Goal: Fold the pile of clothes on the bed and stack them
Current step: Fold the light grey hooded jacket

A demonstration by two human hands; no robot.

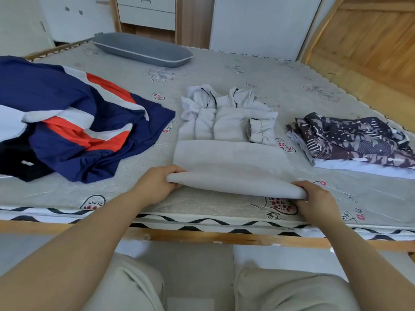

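At the left of the bed (224, 63) lies the unfolded pile (74, 122), blue, white and orange, waiting for its turn. In the middle lies the grey hoodie (229, 131), sleeves already folded in. The left hand (155, 184) and the right hand (318, 198) each have a closed grip on a near corner of its hem, lifted, probably to fold it over. At the right, a folded patterned garment (359, 140) begins the stack.

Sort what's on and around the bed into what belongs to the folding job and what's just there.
Part of the job:
- grey hoodie, lower edge gripped by left hand and right hand
- unfolded navy, white and orange garment
- folded patterned stack

Just there:
- grey pillow
- white drawers
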